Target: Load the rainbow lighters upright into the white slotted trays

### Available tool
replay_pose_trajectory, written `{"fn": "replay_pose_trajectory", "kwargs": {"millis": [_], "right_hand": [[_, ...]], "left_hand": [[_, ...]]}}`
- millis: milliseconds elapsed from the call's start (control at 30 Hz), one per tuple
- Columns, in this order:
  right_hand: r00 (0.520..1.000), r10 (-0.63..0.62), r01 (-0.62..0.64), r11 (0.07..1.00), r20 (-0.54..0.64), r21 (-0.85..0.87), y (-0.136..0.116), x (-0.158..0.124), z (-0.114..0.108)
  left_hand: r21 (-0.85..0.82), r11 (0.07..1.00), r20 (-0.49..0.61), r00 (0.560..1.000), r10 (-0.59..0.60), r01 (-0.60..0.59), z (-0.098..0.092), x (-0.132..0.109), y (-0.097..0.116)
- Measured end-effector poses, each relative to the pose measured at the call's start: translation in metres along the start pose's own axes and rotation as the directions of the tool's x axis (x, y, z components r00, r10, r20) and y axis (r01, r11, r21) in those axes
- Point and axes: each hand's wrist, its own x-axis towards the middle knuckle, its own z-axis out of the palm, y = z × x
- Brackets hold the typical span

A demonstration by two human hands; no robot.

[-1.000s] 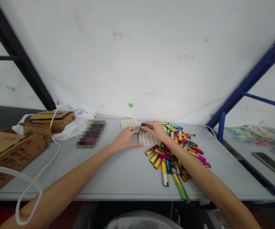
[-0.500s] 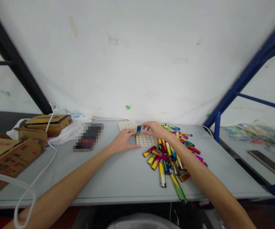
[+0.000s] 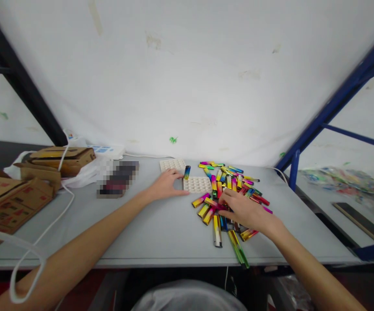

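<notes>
One lighter point(image 3: 187, 172) stands upright at the left corner of the near tray point(image 3: 198, 185), whose other visible holes look unfilled; the remaining lighters lie heaped point(image 3: 219, 189). The left hand point(image 3: 166, 185) spreads beside it, grasping nothing; the right hand point(image 3: 243, 209) is on the heap, grip unclear.

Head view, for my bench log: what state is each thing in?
Left hand: open, beside the near tray.
Right hand: over the loose pieces, grip unclear.
Blue-yellow piece: upright at the near tray's far-left corner.
Near tray: no other piece visible.
Far tray: no piece visible.
Loose pieces: lying scattered.
Front cardboard box: flap raised.
</notes>
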Motion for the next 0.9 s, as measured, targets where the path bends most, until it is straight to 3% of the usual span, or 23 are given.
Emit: {"fn": "replay_pose_trajectory", "kwargs": {"millis": [167, 300, 433, 567, 733, 800, 900], "right_hand": [[1.0, 0.014, -0.014, 0.992, 0.0, 0.124, 0.003, 0.014, -0.008], [1.0, 0.0, 0.008, 0.937, -0.023, 0.35, 0.009, 0.031, -0.017], [0.99, 0.063, 0.047, 0.7, -0.128, 0.712, 0.015, 0.061, -0.015], [0.937, 0.201, 0.174, 0.443, -0.286, 0.88, 0.01, 0.098, -0.011], [0.948, 0.236, 0.187, 0.136, -0.215, 0.973, -0.006, 0.113, -0.001], [0.959, 0.222, 0.162, 0.094, -0.179, 0.982, -0.011, 0.109, 0.005], [0.958, 0.233, 0.144, 0.125, -0.17, 0.982, -0.016, 0.103, 0.014]], "left_hand": [[-0.007, 1.0, -0.014, 1.0, 0.01, -0.01, 0.001, -0.001, -0.001], [0.022, 1.0, 0.0, 1.0, 0.013, -0.013, 0.001, -0.002, -0.001], [0.029, 1.0, 0.026, 1.0, 0.007, -0.008, -0.002, -0.002, 0.001], [0.045, 0.999, 0.03, 1.0, -0.001, 0.0, -0.004, -0.002, 0.003], [0.048, 0.999, 0.041, 0.999, 0.011, -0.013, -0.006, -0.002, 0.005], [0.042, 0.999, 0.037, 0.999, 0.012, -0.014, -0.007, -0.001, 0.005], [0.028, 0.999, 0.022, 0.999, 0.024, -0.024, -0.006, -0.001, 0.004]]}}
